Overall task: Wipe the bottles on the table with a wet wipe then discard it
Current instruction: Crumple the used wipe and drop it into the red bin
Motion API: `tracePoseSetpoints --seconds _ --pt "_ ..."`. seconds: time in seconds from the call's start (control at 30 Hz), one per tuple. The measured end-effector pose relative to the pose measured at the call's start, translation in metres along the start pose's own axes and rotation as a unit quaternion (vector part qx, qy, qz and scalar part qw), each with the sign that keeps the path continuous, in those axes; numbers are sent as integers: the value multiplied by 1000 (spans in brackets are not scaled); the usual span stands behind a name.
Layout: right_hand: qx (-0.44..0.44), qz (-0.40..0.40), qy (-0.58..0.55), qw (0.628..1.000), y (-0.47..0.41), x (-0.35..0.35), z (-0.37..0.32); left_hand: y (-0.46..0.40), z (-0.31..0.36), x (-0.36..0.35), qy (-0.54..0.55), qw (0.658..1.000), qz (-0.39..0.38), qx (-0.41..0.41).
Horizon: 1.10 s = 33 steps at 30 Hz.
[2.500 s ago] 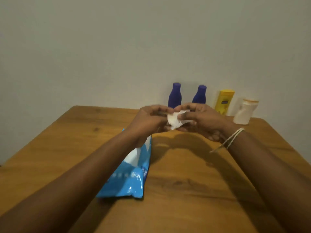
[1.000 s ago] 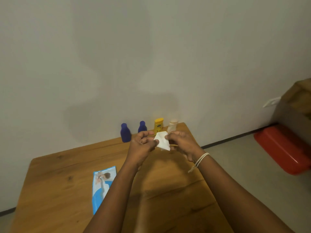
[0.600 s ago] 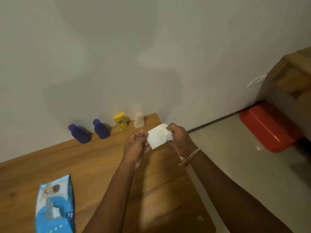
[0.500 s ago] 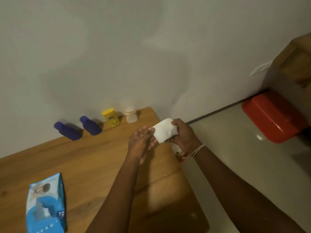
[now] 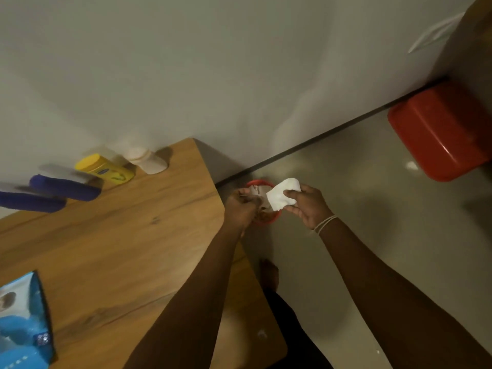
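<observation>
My right hand (image 5: pixel 308 206) pinches a white wet wipe (image 5: pixel 282 194) off the table's right edge, over a small red bin (image 5: pixel 269 221) on the floor that has rubbish in it. My left hand (image 5: pixel 241 207) hovers beside the wipe above the bin's left rim, fingers curled, with nothing visibly in it. Against the wall on the wooden table (image 5: pixel 119 249) stand two purple bottles (image 5: pixel 65 186) (image 5: pixel 29 201), both blurred, a yellow bottle (image 5: pixel 105 169) and a white bottle (image 5: pixel 147 161).
A blue wet-wipe pack (image 5: pixel 22 323) lies at the table's near left. A large red tub (image 5: pixel 436 134) sits on the grey floor by the wall, next to wooden furniture (image 5: pixel 476 35). My bare foot (image 5: pixel 269 272) is beside the table.
The view swung right and down. Both hands moved off the table's right edge to above the red bin. My left hand let go of the wipe; my right hand still holds it.
</observation>
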State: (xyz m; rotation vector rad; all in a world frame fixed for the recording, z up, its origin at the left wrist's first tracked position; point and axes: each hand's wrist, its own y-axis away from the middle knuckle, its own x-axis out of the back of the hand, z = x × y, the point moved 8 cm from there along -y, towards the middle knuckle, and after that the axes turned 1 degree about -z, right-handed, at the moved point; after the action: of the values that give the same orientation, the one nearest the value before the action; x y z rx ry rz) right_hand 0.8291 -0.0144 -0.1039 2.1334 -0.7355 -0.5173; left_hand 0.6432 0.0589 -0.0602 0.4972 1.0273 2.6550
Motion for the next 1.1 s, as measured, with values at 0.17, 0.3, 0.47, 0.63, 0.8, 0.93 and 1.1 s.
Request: tracePoseSetpoints --seconds 0.17,0.3,0.47,0.63,0.8,0.93,1.1 --pt "-51 76 41 995 -32 23 44 -16 -25 -28 -129 989 -53 44" --pt "-54 98 76 991 -47 17 57 -19 -33 -35 -110 991 -60 41" --pt "-48 69 77 994 -61 -12 54 -19 -28 -26 -69 995 -48 46" --pt "-32 149 200 968 -69 8 38 -13 -20 -17 -151 986 -76 8" --pt "-38 137 158 977 -61 14 38 -5 -21 -9 -127 989 -75 17" --pt "-36 114 93 988 -37 4 37 7 -21 0 -102 991 -92 -3" --pt "4 56 -35 998 7 -53 19 30 -19 52 -7 998 -55 -36"
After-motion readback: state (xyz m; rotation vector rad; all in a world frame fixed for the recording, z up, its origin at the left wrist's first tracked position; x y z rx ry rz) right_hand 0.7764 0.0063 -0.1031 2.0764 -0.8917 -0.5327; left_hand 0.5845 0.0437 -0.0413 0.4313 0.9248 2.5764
